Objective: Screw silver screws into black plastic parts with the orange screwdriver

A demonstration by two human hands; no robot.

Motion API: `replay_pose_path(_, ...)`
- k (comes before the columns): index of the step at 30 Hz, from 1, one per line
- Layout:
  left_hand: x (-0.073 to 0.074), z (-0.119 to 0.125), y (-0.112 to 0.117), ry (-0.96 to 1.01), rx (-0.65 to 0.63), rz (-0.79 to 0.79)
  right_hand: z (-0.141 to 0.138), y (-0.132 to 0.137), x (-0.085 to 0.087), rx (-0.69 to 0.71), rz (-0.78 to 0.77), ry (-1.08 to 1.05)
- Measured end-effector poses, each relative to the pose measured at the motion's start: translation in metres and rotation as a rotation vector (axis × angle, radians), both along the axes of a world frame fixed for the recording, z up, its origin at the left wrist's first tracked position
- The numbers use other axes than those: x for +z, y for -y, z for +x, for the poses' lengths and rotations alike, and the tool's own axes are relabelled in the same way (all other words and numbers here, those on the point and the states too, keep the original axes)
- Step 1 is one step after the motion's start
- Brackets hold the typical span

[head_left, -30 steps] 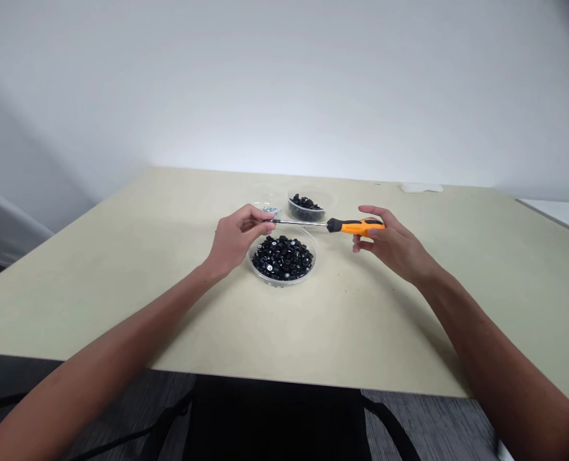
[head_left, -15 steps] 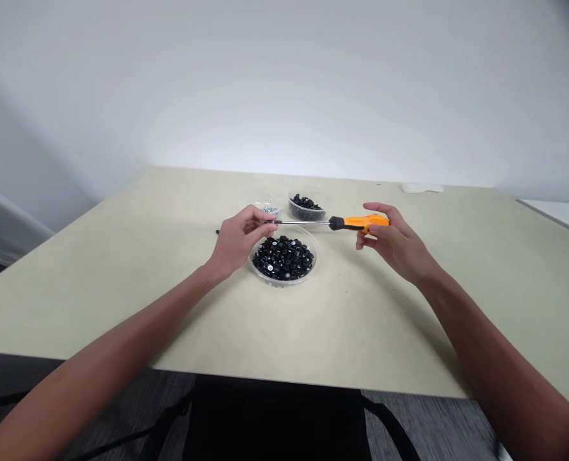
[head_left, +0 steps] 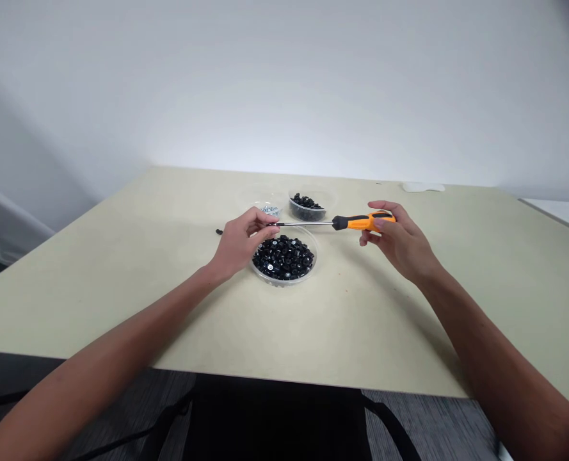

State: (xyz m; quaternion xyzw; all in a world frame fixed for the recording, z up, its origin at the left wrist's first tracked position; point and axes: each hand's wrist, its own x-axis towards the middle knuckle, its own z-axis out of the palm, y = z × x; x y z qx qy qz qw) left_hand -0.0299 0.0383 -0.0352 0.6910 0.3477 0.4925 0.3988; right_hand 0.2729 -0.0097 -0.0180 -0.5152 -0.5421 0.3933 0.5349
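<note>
My right hand (head_left: 402,240) grips the orange and black handle of a screwdriver (head_left: 358,222), held level with its shaft pointing left. The fingertips of my left hand (head_left: 240,240) are pinched together at the dark tip of the shaft. Whatever small piece lies between them is mostly hidden by the fingers. Right below the shaft stands a clear round tub (head_left: 308,275) filled with small black parts (head_left: 284,258), a few showing silvery centres. My left fingers partly cover its far left rim.
Behind the hands, one clear tub (head_left: 307,216) holds small black pieces and another (head_left: 279,208) holds small silvery screws. A loose black piece (head_left: 219,232) lies left of my left hand. A white flat object (head_left: 422,187) rests near the table's back edge.
The screwdriver and my right hand have shifted slightly right. The handle has turned about its axis, so its black inlays show differently. My left hand stays pinched at the tip.
</note>
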Motion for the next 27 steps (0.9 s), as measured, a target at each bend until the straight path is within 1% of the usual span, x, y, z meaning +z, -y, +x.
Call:
replay_pose_path(2, 0.0001, 0.0000, 0.0003, -0.003, 0.000, -0.007, 0.0001, 0.0001, -0.0012, -0.060, -0.034, 0.090)
replay_pose_path(4, 0.0000, 0.0000, 0.0003, -0.007, 0.008, -0.014, 0.0008, 0.0004, -0.0021, -0.077, -0.065, 0.153)
replay_pose_path(6, -0.0003, 0.0001, 0.0001, -0.005, 0.014, -0.014, 0.0021, 0.0006, -0.0026, -0.011, -0.073, 0.128)
replay_pose_path(8, -0.0003, 0.0001, -0.0003, 0.002, 0.016, -0.009, 0.0034, 0.0004, -0.0027, 0.073, -0.061, 0.058)
replay_pose_path(10, 0.0001, -0.0001, -0.0006, 0.002, 0.012, 0.000, 0.0041, 0.0001, -0.0025, 0.098, -0.046, 0.024)
replay_pose_path(15, 0.0018, -0.0008, 0.0002, -0.045, 0.006, 0.022, 0.0027, 0.0004, -0.0009, -0.041, -0.064, 0.127)
replay_pose_path(17, 0.0019, -0.0009, 0.0006, -0.059, 0.009, 0.021, 0.0021, 0.0009, 0.0001, -0.068, -0.068, 0.177)
replay_pose_path(19, 0.0017, -0.0009, 0.0007, -0.057, 0.011, 0.010, 0.0026, 0.0013, 0.0012, -0.041, -0.065, 0.167)
replay_pose_path(22, 0.0012, -0.0010, 0.0002, -0.018, 0.009, -0.013, 0.0046, 0.0015, 0.0023, 0.062, -0.063, 0.066)
replay_pose_path(24, 0.0013, -0.0012, -0.0002, -0.008, 0.011, -0.016, 0.0059, 0.0016, 0.0027, 0.106, -0.046, 0.014)
replay_pose_path(27, 0.0020, -0.0015, -0.0001, -0.032, 0.011, 0.009, 0.0062, 0.0016, 0.0024, 0.075, -0.017, 0.009)
